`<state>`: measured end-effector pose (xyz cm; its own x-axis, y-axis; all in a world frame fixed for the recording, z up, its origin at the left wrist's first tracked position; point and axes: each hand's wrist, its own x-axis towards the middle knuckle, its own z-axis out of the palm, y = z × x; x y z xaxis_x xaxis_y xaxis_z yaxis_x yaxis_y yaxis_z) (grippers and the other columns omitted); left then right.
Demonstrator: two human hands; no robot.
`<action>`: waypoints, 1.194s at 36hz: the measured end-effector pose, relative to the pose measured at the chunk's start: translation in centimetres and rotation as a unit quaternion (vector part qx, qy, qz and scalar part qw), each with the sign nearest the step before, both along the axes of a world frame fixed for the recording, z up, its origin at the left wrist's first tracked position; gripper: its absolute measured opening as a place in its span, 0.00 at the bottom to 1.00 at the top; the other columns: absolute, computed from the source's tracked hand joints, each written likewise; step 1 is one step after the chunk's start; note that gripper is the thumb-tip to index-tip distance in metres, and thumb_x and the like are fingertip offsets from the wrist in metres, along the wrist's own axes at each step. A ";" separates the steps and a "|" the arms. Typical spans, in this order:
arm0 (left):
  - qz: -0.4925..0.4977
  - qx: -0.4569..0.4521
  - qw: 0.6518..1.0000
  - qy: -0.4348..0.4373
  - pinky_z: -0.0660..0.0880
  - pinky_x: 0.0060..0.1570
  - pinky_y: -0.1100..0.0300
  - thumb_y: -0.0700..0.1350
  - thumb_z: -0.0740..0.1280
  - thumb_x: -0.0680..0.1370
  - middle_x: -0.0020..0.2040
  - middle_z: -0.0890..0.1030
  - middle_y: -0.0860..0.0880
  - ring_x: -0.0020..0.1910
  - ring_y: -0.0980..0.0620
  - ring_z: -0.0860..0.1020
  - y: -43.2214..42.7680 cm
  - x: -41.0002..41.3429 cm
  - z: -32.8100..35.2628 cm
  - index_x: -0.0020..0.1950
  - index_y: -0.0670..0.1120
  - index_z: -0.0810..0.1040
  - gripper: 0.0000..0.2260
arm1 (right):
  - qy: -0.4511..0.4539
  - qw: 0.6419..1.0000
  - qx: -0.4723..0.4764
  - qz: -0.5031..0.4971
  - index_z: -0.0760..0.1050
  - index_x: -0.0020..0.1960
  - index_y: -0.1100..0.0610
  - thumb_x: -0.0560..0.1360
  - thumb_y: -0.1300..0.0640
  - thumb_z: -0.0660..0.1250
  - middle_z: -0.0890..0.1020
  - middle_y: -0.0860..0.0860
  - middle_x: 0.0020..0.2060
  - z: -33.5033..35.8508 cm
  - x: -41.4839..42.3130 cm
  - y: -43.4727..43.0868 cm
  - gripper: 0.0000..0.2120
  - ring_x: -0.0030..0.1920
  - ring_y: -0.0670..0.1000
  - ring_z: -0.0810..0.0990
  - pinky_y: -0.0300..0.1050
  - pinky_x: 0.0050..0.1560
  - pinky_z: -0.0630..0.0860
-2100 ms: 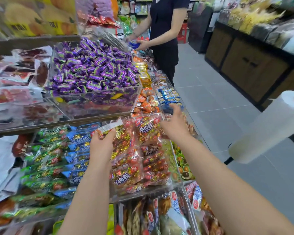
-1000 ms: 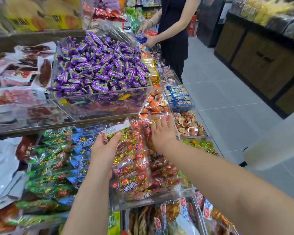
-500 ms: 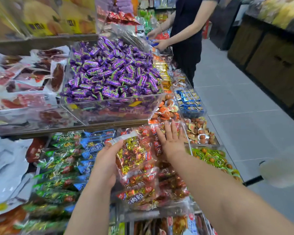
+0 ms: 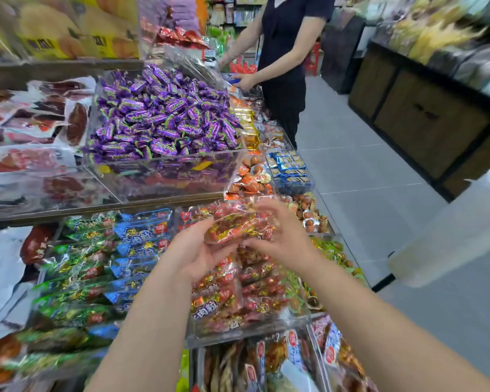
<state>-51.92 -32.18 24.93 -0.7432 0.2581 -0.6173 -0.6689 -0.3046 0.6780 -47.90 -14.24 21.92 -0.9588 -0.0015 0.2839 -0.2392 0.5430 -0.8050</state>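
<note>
A clear bag of red and gold wrapped snacks (image 4: 238, 227) lies sideways above a clear bin (image 4: 238, 332) full of similar red packs. My left hand (image 4: 194, 254) grips the bag's left end from below. My right hand (image 4: 280, 236) holds its right end, fingers blurred behind the plastic. Both forearms reach in from the bottom of the frame.
A raised bin of purple candies (image 4: 164, 117) stands behind. Green and blue packs (image 4: 96, 264) fill the bin to the left. A person in dark clothes (image 4: 286, 60) stands further along the display. A white roll (image 4: 450, 230) juts in at right. Grey floor tiles (image 4: 365, 179) run along the aisle.
The bag has turned from upright to sideways and now sits between both hands. My right hand left the packs in the bin and took the bag's right end.
</note>
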 end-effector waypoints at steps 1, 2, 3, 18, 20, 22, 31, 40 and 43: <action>-0.042 -0.025 0.999 -0.001 0.82 0.41 0.50 0.49 0.59 0.83 0.50 0.83 0.35 0.45 0.41 0.83 0.2 0.2 0.1 0.63 0.39 0.73 0.16 | 0.003 0.999 -0.020 -0.027 0.69 0.55 0.41 0.67 0.51 0.76 0.74 0.35 0.54 -0.1 0.2 0.1 0.22 0.55 0.36 0.73 0.35 0.60 0.68; -0.090 -0.067 0.994 0.000 0.81 0.38 0.51 0.54 0.57 0.83 0.51 0.82 0.35 0.43 0.41 0.83 0.3 0.4 0.1 0.63 0.40 0.73 0.20 | -0.006 0.998 -0.037 -0.050 0.69 0.51 0.39 0.68 0.51 0.76 0.76 0.37 0.50 -0.2 0.3 0.4 0.20 0.53 0.38 0.75 0.38 0.57 0.72; -0.134 -0.122 0.983 0.007 0.79 0.36 0.53 0.59 0.55 0.82 0.51 0.82 0.35 0.41 0.42 0.83 0.3 0.5 0.1 0.64 0.40 0.72 0.24 | -0.022 0.996 -0.057 -0.065 0.69 0.49 0.37 0.68 0.50 0.75 0.78 0.40 0.47 -0.2 0.3 0.9 0.18 0.51 0.41 0.77 0.41 0.54 0.75; -0.485 -0.595 0.570 0.292 0.32 0.70 0.44 0.67 0.77 0.57 0.75 0.26 0.47 0.72 0.45 0.25 -1.0 1.5 -5.7 0.75 0.52 0.27 0.68 | -0.203 0.959 0.181 -0.076 0.67 0.56 0.52 0.72 0.48 0.71 0.79 0.50 0.44 -3.2 -3.1 2.0 0.19 0.46 0.54 0.79 0.49 0.45 0.76; -0.456 -0.629 0.554 0.299 0.31 0.69 0.43 0.65 0.78 0.57 0.75 0.27 0.47 0.72 0.44 0.26 -0.8 1.5 -6.6 0.73 0.52 0.24 0.69 | -0.208 0.954 0.210 -0.055 0.67 0.57 0.53 0.73 0.48 0.70 0.79 0.52 0.48 -3.3 -3.5 1.4 0.19 0.48 0.55 0.78 0.51 0.49 0.77; -0.437 -0.650 0.539 0.310 0.29 0.67 0.43 0.65 0.78 0.57 0.75 0.27 0.47 0.73 0.43 0.26 -0.8 1.4 -7.3 0.72 0.52 0.23 0.69 | -0.183 0.943 0.274 -0.047 0.67 0.63 0.54 0.74 0.49 0.69 0.75 0.55 0.57 -3.5 -4.0 1.4 0.21 0.57 0.56 0.74 0.52 0.56 0.74; -0.426 -0.684 0.487 0.336 0.24 0.63 0.40 0.68 0.75 0.58 0.73 0.23 0.47 0.70 0.43 0.23 -0.7 0.8 -8.3 0.74 0.52 0.26 0.67 | -0.168 0.806 0.563 0.076 0.30 0.75 0.53 0.75 0.46 0.65 0.32 0.56 0.74 -5.9 -4.5 0.4 0.48 0.74 0.57 0.31 0.58 0.68 0.29; -0.431 -0.682 0.493 0.326 0.18 0.55 0.41 0.70 0.74 0.56 0.56 0.10 0.49 0.57 0.46 0.13 -0.7 -0.3 -8.7 0.70 0.53 0.20 0.69 | -0.146 0.788 0.596 0.038 0.20 0.69 0.51 0.74 0.47 0.67 0.29 0.56 0.73 -7.2 -7.6 0.2 0.53 0.72 0.57 0.28 0.59 0.67 0.29; -0.429 -0.686 0.486 0.330 0.21 0.59 0.40 0.70 0.74 0.57 0.59 0.11 0.48 0.60 0.46 0.15 -0.7 -0.4 -9.0 0.70 0.53 0.20 0.69 | -0.142 0.787 0.599 0.042 0.20 0.68 0.50 0.70 0.41 0.69 0.32 0.54 0.74 -7.2 -8.2 0.5 0.58 0.74 0.57 0.30 0.58 0.69 0.30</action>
